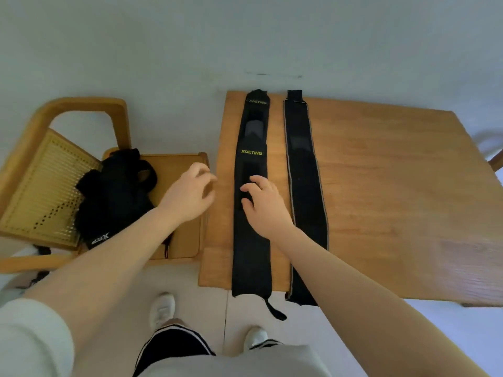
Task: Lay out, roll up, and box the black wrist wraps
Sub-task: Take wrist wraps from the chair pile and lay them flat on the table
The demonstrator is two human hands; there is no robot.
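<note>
Here, two flat black wrist wraps (251,170), seemingly unrolled.

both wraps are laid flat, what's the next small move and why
Probably slide the right hand, now resting mid-strap, to the near end of the XUEYING wrap and start rolling. Both it and the second wrap already lie straight on the table.

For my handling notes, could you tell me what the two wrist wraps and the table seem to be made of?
Left wrist wrap: seemingly matte black woven fabric, lying limp, with yellow printed lettering. Right wrist wrap: similar black fabric with pale grey edges. Table: apparently wood or wood veneer, with visible grain and a smooth, low-sheen finish.
</note>
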